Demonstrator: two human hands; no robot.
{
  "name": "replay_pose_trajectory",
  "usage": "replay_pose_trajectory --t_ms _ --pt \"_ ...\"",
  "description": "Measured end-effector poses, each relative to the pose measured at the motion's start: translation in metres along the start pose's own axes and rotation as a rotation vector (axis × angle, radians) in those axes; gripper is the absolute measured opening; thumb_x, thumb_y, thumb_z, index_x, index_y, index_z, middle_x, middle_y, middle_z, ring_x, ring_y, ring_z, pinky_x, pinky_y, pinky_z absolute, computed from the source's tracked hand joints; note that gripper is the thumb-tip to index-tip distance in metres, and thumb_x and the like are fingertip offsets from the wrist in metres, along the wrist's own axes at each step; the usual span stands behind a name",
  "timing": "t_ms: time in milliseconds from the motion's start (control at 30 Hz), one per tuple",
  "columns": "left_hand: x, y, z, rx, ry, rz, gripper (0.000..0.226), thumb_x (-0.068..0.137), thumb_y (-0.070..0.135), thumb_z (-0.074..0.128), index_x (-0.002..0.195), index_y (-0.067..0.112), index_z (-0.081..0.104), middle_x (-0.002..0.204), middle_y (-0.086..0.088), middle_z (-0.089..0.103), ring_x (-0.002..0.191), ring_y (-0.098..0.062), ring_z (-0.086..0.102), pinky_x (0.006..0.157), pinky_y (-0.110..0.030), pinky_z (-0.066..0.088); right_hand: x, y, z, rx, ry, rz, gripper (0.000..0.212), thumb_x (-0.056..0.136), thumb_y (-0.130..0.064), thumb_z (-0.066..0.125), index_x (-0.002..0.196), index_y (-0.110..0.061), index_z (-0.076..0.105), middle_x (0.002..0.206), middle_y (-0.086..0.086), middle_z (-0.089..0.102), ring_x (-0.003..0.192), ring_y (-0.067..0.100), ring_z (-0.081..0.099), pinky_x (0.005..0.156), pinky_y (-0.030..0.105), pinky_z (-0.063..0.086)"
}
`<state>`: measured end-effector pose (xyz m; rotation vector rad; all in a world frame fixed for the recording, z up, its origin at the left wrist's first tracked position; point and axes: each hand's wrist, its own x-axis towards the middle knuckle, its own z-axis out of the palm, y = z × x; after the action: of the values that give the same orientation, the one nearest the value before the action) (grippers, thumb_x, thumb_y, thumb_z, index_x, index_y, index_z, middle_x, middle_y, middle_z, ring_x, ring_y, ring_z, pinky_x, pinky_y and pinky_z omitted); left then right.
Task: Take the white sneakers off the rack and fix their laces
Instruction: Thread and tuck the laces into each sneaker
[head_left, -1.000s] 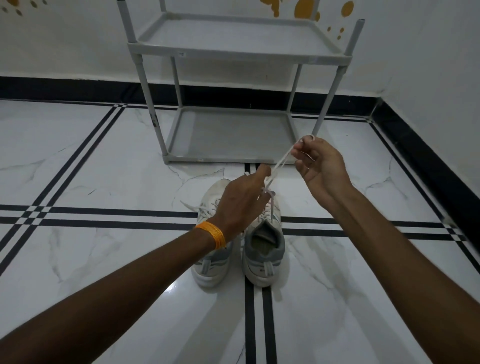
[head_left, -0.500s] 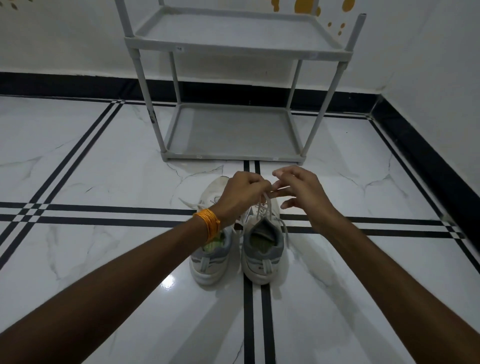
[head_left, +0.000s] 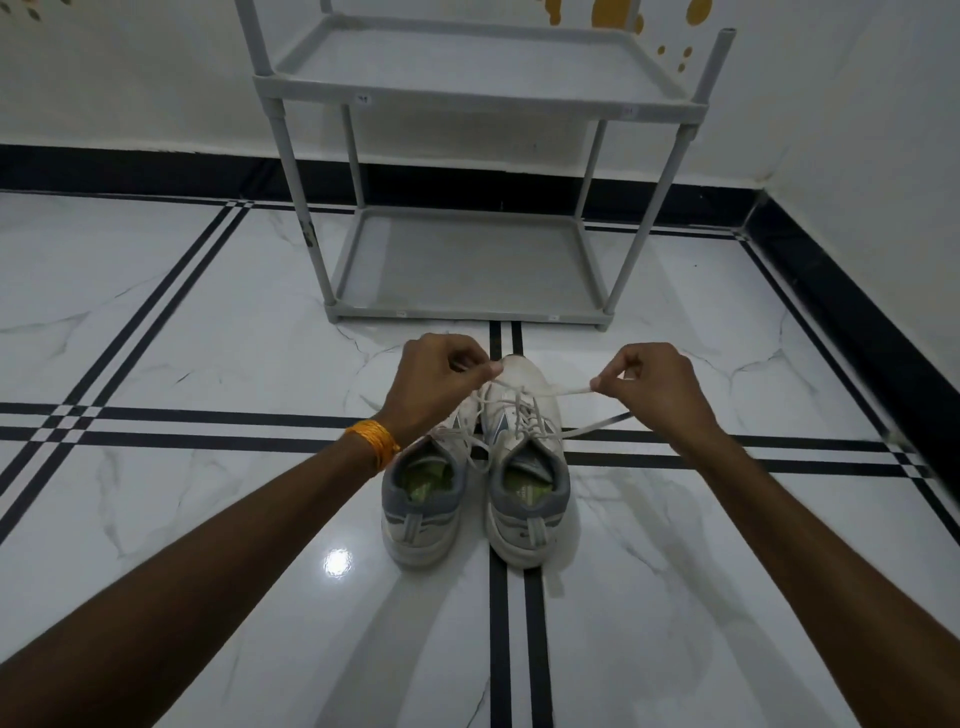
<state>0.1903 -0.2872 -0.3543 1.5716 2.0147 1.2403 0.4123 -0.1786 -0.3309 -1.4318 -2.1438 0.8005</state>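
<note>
Two white sneakers with grey heels stand side by side on the floor, toes pointing at the rack: the left sneaker (head_left: 421, 512) and the right sneaker (head_left: 527, 488). Above the right sneaker's toe, my left hand (head_left: 436, 382) pinches one end of its white lace (head_left: 550, 391). My right hand (head_left: 654, 387) pinches the other end, and the lace runs taut between the two hands. A loose tail trails on the floor to the right. My left hand hides the left sneaker's toe.
A grey two-shelf rack (head_left: 467, 265) with both shelves bare stands just beyond the sneakers, against the white wall. The floor is glossy white marble with black stripes (head_left: 514, 649). A black skirting (head_left: 852, 312) runs along the wall on the right.
My hands were together over the right sneaker half a second ago; now they have pulled apart sideways, drawing the lace taut. Earlier my right hand held the lace raised toward the rack.
</note>
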Motion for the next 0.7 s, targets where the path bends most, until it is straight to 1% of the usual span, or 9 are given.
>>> replay_pose_trajectory --t_ms 67,133,233,300,433,500,567,633,700 --pt "0.000 -0.017 -0.008 0.168 0.006 -0.009 0.016 0.079 0.027 0.077 0.079 0.011 0.076 0.074 -0.002 0.074 0.066 -0.011 0.065 0.066 -0.021 0.053 0.006 0.018 -0.002 -0.286 0.058 0.013 0.006 0.078 -0.017 0.075 0.075 -0.014 0.071 0.077 0.003 0.070 0.071 0.019 0.062 0.063 0.026 0.042" --pt "-0.002 -0.033 -0.013 0.341 -0.029 -0.024 0.015 0.077 0.023 0.078 0.077 0.008 0.075 0.075 -0.007 0.073 0.066 -0.017 0.063 0.068 -0.026 0.051 0.006 0.036 -0.005 -0.555 0.088 0.054 0.003 0.076 -0.010 0.070 0.078 -0.012 0.070 0.074 0.006 0.067 0.065 0.023 0.060 0.059 0.025 0.040" --pt "-0.010 -0.045 -0.009 0.498 -0.134 -0.040 0.014 0.080 0.022 0.075 0.079 0.008 0.074 0.079 -0.011 0.074 0.070 -0.022 0.061 0.071 -0.029 0.049 0.000 0.052 -0.001 -0.731 0.026 0.103 0.005 0.074 -0.001 0.064 0.075 -0.005 0.065 0.059 0.002 0.049 0.054 0.020 0.048 0.053 0.023 0.036" --pt "-0.015 -0.047 -0.002 0.574 -0.168 -0.030 0.014 0.083 0.025 0.071 0.082 0.011 0.073 0.080 -0.011 0.073 0.070 -0.021 0.057 0.071 -0.032 0.051 -0.004 0.055 0.011 -0.778 -0.031 0.080 0.004 0.075 -0.003 0.064 0.072 -0.005 0.062 0.059 0.003 0.051 0.056 0.023 0.054 0.054 0.025 0.038" --pt "-0.019 -0.033 0.006 0.755 -0.138 0.071 0.023 0.091 0.027 0.056 0.092 0.011 0.073 0.094 -0.009 0.068 0.074 -0.025 0.063 0.067 -0.032 0.049 -0.011 0.053 0.034 -0.704 -0.185 0.031 0.020 0.086 -0.029 0.061 0.085 -0.012 0.070 0.080 0.004 0.069 0.069 0.021 0.062 0.059 0.026 0.040" --pt "-0.019 -0.021 0.014 0.758 -0.136 0.144 0.020 0.090 0.024 0.058 0.099 0.011 0.071 0.102 -0.009 0.065 0.076 -0.028 0.065 0.069 -0.035 0.053 -0.012 0.047 0.038 -0.658 -0.205 -0.009 0.025 0.091 -0.035 0.056 0.095 -0.015 0.070 0.094 0.004 0.069 0.081 0.023 0.063 0.065 0.029 0.043" --pt "-0.020 -0.011 0.027 0.704 -0.216 0.187 0.017 0.087 0.020 0.060 0.099 0.015 0.070 0.100 -0.006 0.067 0.079 -0.026 0.065 0.071 -0.037 0.056 -0.013 0.037 0.041 -0.521 -0.205 -0.060 0.023 0.090 -0.035 0.057 0.101 -0.019 0.070 0.105 0.002 0.067 0.094 0.024 0.063 0.074 0.034 0.050" --pt "-0.023 -0.005 0.040 0.590 -0.319 0.151 0.014 0.088 0.021 0.058 0.095 0.016 0.069 0.094 -0.007 0.069 0.082 -0.026 0.064 0.073 -0.038 0.055 -0.016 0.020 0.045 -0.293 -0.296 -0.063 0.017 0.086 -0.031 0.064 0.095 -0.020 0.073 0.100 0.000 0.071 0.092 0.020 0.065 0.080 0.036 0.053" --pt "-0.024 -0.003 0.050 0.532 -0.375 0.112 0.014 0.089 0.018 0.055 0.091 0.008 0.064 0.091 -0.012 0.068 0.083 -0.030 0.063 0.070 -0.036 0.050 -0.021 0.009 0.055 -0.156 -0.365 -0.045 0.009 0.081 -0.024 0.071 0.082 -0.016 0.075 0.087 0.002 0.075 0.082 0.018 0.068 0.075 0.034 0.055"
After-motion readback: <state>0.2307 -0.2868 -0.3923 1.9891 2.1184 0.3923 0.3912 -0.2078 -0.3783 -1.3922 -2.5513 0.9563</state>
